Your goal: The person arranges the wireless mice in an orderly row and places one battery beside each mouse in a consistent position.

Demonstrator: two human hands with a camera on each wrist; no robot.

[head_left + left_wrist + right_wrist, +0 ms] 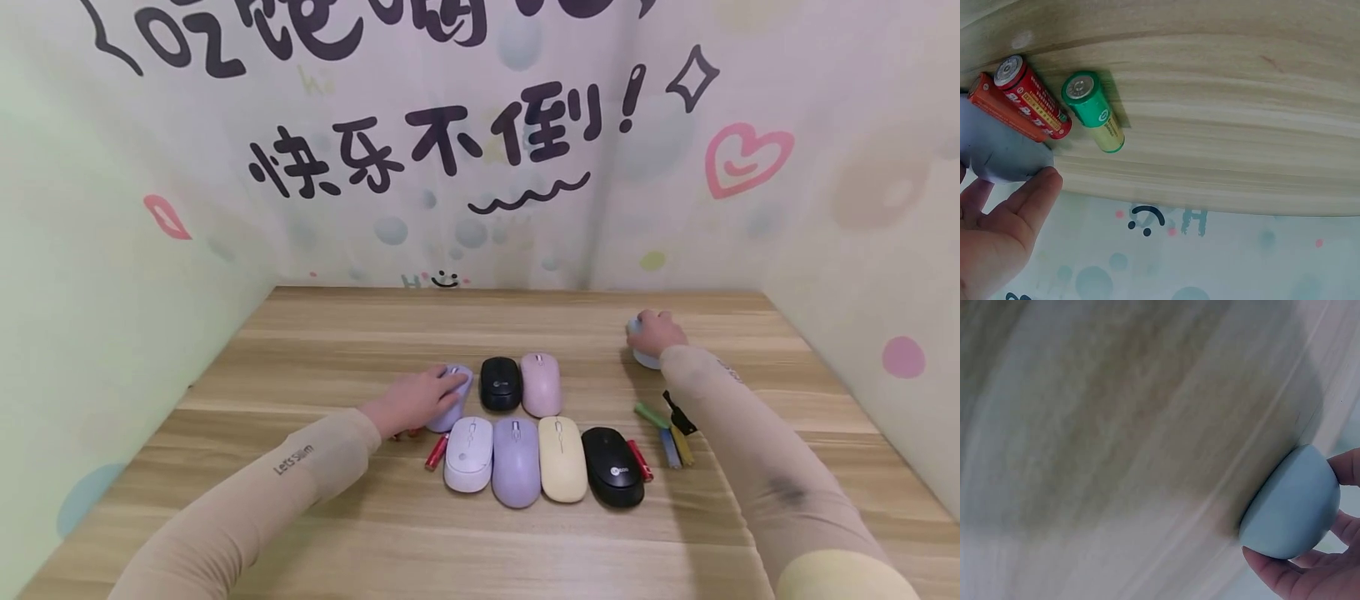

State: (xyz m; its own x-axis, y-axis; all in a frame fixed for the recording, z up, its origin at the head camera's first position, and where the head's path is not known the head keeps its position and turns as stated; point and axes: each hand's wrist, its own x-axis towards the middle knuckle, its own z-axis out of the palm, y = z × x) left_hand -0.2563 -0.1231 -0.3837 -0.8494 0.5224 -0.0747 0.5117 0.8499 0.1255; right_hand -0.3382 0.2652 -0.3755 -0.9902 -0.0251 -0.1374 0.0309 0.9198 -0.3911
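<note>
In the head view my left hand (422, 400) holds a lavender computer mouse (456, 408) at the left end of the back row. The left wrist view shows the fingers of my left hand (1007, 231) at the side of this mouse (1004, 140), with batteries next to it. Off to the far right, my right hand (657, 335) grips a light blue mouse (647, 360) on the table. From the right wrist, the thumb and fingers of my right hand (1316, 569) are spread around the light blue mouse (1291, 506).
Beside the lavender mouse sit a black mouse (500, 385) and a pink mouse (541, 385). The front row has a white mouse (469, 458), another lavender mouse (516, 467), a cream mouse (562, 462) and a black mouse (613, 479). Red (1034, 97) and green batteries (1094, 109) lie left.
</note>
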